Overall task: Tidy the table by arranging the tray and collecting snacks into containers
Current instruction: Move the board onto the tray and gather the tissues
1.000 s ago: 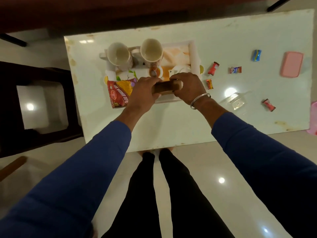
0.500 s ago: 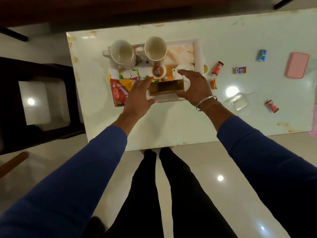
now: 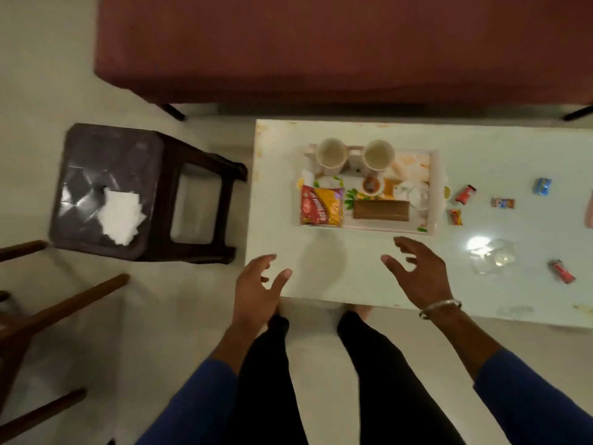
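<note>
A white tray [image 3: 434, 187] on the pale table [image 3: 353, 271] carries two cream mugs [image 3: 331, 154], a red and yellow snack packet [image 3: 321, 205], a small bowl [image 3: 372, 185] and a brown box [image 3: 381, 210]. Several wrapped candies lie to the tray's right: a red one [image 3: 465, 193], an orange one [image 3: 455, 217], a striped one [image 3: 502, 203], a blue one [image 3: 542, 186] and another red one [image 3: 561, 271]. A clear container [image 3: 492, 258] sits among them. My left hand [image 3: 256, 290] and my right hand [image 3: 417, 271] hover over the table's near edge, fingers spread, holding nothing.
A dark plastic stool [image 3: 109, 187] with white tissue [image 3: 120, 215] on it stands left of the table. A maroon sofa [image 3: 321, 43] runs along the far side. Wooden chair legs [image 3: 57, 309] show at the lower left. A pink object [image 3: 589, 208] sits at the right edge.
Both hands have let go of the brown box, which now lies in the tray, and have drawn back toward me. The view has swung left, bringing the stool into sight.
</note>
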